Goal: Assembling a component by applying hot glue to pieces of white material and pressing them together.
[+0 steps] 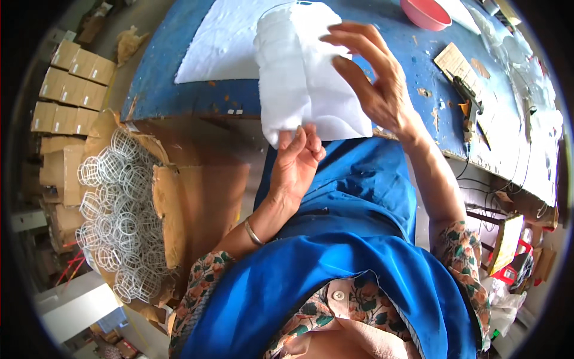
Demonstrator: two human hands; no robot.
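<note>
Hiding behind white cloth (302,78): right hand (373,78) fingertips.

Bright daylight filled the scene, and the white fabric (305,78) was almost overexposed. The blue tabletop (179,78) curved strongly near the dark round rim. The edges looked soft, and the shadows were weak.

Looking steeply down from head height, over a blue apron (335,281) filling the lower middle and out onto a blue worktable (197,90) stretching across the top. Sitting close to both raised hands, well within arm's reach. Bending straight edges toward the dark round rim. Taking in a cardboard box of white wire cages (119,215) at left and cables at right. Sharing nothing, being the only view.
</note>
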